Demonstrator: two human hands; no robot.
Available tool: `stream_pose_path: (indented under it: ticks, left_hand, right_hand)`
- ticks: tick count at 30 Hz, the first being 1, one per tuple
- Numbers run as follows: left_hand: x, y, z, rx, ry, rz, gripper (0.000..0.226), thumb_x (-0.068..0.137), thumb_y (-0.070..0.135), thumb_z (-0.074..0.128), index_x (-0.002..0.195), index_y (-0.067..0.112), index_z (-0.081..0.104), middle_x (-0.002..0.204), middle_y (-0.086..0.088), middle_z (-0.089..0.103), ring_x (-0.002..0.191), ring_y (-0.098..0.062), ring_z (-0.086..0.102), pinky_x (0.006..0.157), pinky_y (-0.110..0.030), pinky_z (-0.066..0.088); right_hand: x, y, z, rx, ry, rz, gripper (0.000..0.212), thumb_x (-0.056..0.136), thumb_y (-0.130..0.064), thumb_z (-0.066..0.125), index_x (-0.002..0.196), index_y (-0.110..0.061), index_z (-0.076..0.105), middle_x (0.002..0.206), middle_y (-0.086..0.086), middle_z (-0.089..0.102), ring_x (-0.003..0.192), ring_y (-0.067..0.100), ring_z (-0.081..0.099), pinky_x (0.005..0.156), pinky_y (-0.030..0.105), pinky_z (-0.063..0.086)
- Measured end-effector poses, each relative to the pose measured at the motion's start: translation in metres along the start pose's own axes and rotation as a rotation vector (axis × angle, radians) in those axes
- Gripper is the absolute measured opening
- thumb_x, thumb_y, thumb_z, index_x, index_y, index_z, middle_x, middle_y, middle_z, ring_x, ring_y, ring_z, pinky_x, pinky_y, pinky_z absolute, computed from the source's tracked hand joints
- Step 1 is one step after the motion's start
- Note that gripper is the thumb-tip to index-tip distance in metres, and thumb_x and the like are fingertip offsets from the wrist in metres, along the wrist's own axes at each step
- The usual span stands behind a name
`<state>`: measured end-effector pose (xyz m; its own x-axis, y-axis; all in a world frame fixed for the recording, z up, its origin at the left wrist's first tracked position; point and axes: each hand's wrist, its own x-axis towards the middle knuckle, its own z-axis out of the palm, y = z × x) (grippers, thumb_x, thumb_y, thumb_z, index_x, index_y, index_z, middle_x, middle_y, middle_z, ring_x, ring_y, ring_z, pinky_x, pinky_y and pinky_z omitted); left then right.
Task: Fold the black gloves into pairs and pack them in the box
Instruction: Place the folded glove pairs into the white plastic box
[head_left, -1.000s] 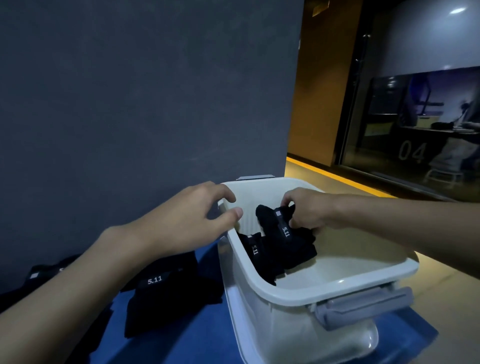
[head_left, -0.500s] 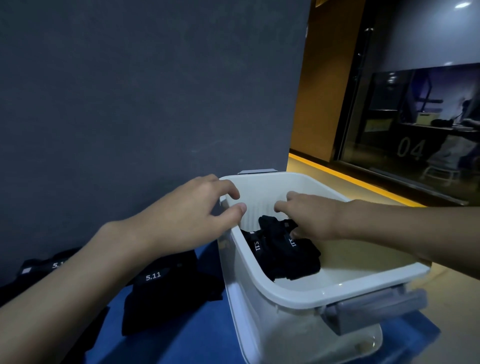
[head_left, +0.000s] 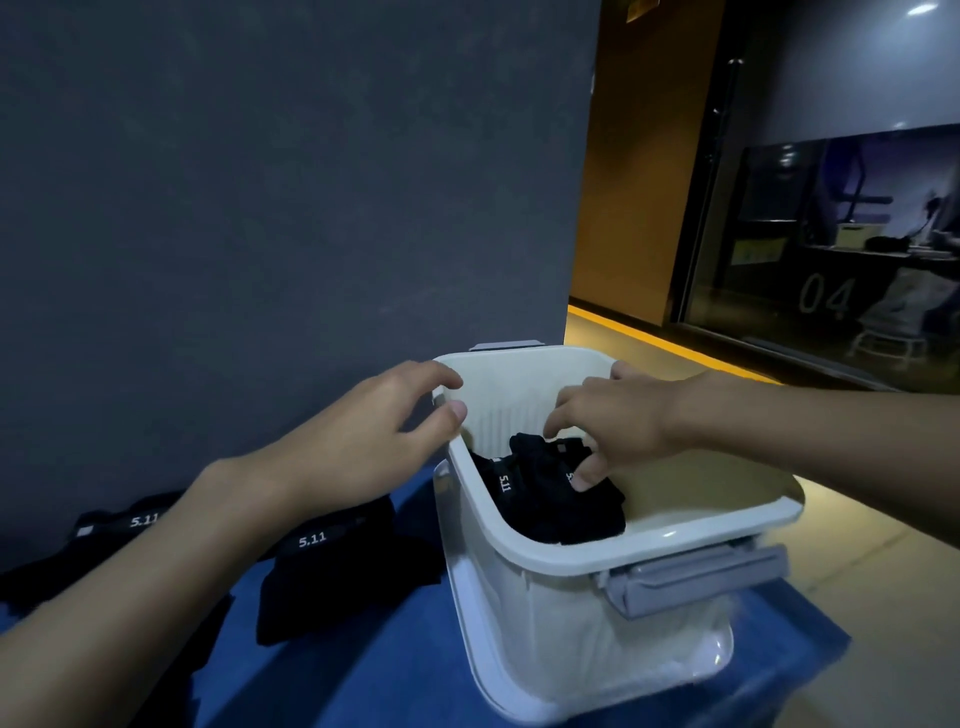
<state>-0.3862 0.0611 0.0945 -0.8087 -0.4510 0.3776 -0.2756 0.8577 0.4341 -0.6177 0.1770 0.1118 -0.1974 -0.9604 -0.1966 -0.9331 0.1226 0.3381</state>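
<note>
1. The box (head_left: 597, 551) stands at the right end of the blue tabletop (head_left: 405, 670), its lid off and its grey latch (head_left: 691, 577) facing the camera.
2. A folded bundle of black gloves (head_left: 550, 493) lies inside the box, against its left wall.
3. The right hand (head_left: 613, 426) reaches down into the box; its fingers (head_left: 584, 475) are spread and the thumb and fingertips touch the top of the bundle. I cannot tell whether they pinch the cloth or only press it.
4. The left hand (head_left: 363, 436) is at the box's far left corner, fingers half curled and narrow around the rim, holding nothing else; it looks to be steadying the box.
5. More gloves wait on the tabletop left of the box: one pile (head_left: 332, 561) just beside it, another (head_left: 109, 530) near the left edge, partly hidden by the left forearm.
6. Judged step: settling a packed pair in the box.
7. Next move, as I judge it: lift the right hand clear of the box, then reach for the near pile, match two gloves, and fold them flat before packing.
</note>
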Motion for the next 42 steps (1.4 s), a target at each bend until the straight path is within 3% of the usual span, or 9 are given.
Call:
stream_pose_path:
  ticks: [4,8,12,16,21,26,31,35,42]
  left_hand:
    - [-0.023,-0.001,-0.011,-0.016,0.050,-0.008,0.038,0.094,0.051,0.045,0.130,0.038,0.051,0.128,0.024,0.052,0.122,0.007,0.047,0.098,-0.021,0.040]
    - [-0.065,-0.002,-0.034,-0.009,0.108,-0.083,0.026,0.095,0.043,0.051,0.118,0.037,0.061,0.115,0.026,0.060,0.110,0.013,0.053,0.095,-0.022,0.045]
    - [-0.116,-0.004,-0.052,-0.027,0.183,-0.140,0.017,0.092,0.043,0.056,0.105,0.040,0.065,0.104,0.024,0.067,0.101,0.011,0.060,0.090,-0.025,0.049]
    - [-0.171,0.000,-0.059,-0.004,0.229,-0.167,0.014,0.090,0.043,0.056,0.099,0.041,0.067,0.098,0.027,0.068,0.094,0.007,0.064,0.079,-0.016,0.047]
    - [-0.230,0.001,-0.060,0.065,0.276,-0.224,0.031,0.081,0.057,0.048,0.102,0.042,0.066,0.109,0.033,0.063,0.105,0.009,0.058,0.086,-0.017,0.045]
    - [-0.271,-0.008,-0.058,0.151,0.299,-0.314,0.017,0.088,0.041,0.059,0.104,0.045,0.060,0.110,0.032,0.059,0.110,0.014,0.051,0.086,-0.004,0.036]
    - [-0.306,-0.024,-0.057,0.177,0.259,-0.470,0.023,0.087,0.045,0.061,0.110,0.048,0.055,0.100,0.027,0.058,0.096,0.005,0.057,0.079,-0.023,0.045]
    - [-0.318,-0.035,-0.049,0.177,0.121,-0.549,0.022,0.086,0.056,0.058,0.106,0.048,0.055,0.098,0.024,0.057,0.092,0.003,0.056,0.078,-0.024,0.047]
    - [-0.321,-0.040,-0.044,0.074,0.092,-0.579,0.021,0.082,0.047,0.070,0.095,0.041,0.055,0.093,0.015,0.060,0.079,-0.009,0.062,0.076,-0.036,0.053]
  right_hand:
    - [-0.026,-0.008,-0.020,0.153,0.102,0.000,0.055,0.088,-0.062,0.056,0.137,-0.037,0.046,0.137,-0.011,0.045,0.104,0.011,0.039,0.094,0.033,0.025]
    - [-0.050,-0.030,-0.043,0.312,0.250,-0.077,0.045,0.090,-0.058,0.054,0.130,-0.036,0.053,0.127,-0.015,0.053,0.100,0.003,0.047,0.091,0.028,0.033]
    - [-0.071,-0.060,-0.060,0.444,0.316,-0.147,0.036,0.091,-0.054,0.056,0.121,-0.035,0.060,0.119,-0.017,0.058,0.099,0.005,0.057,0.090,0.031,0.049]
    - [-0.092,-0.094,-0.074,0.503,0.412,-0.233,0.029,0.090,-0.051,0.057,0.111,-0.033,0.065,0.106,-0.020,0.062,0.094,0.003,0.061,0.086,0.028,0.050]
    - [-0.109,-0.148,-0.084,0.532,0.502,-0.347,0.032,0.084,-0.054,0.055,0.108,-0.035,0.068,0.089,-0.024,0.062,0.088,0.002,0.060,0.080,0.024,0.048]
    - [-0.100,-0.211,-0.057,0.671,0.414,-0.456,0.024,0.089,-0.043,0.063,0.107,-0.029,0.070,0.091,-0.016,0.070,0.085,0.001,0.063,0.078,0.020,0.048]
    - [-0.077,-0.265,-0.013,0.833,0.233,-0.436,0.041,0.087,-0.050,0.064,0.118,-0.024,0.062,0.096,-0.011,0.066,0.089,0.007,0.063,0.084,0.025,0.050]
    - [-0.068,-0.292,0.013,0.915,0.120,-0.371,0.046,0.085,-0.057,0.063,0.120,-0.028,0.053,0.103,-0.010,0.060,0.084,0.004,0.057,0.081,0.024,0.048]
    - [-0.060,-0.311,0.028,1.043,0.181,-0.299,0.040,0.082,-0.053,0.068,0.105,-0.029,0.046,0.094,-0.007,0.057,0.075,0.004,0.051,0.073,0.023,0.041]
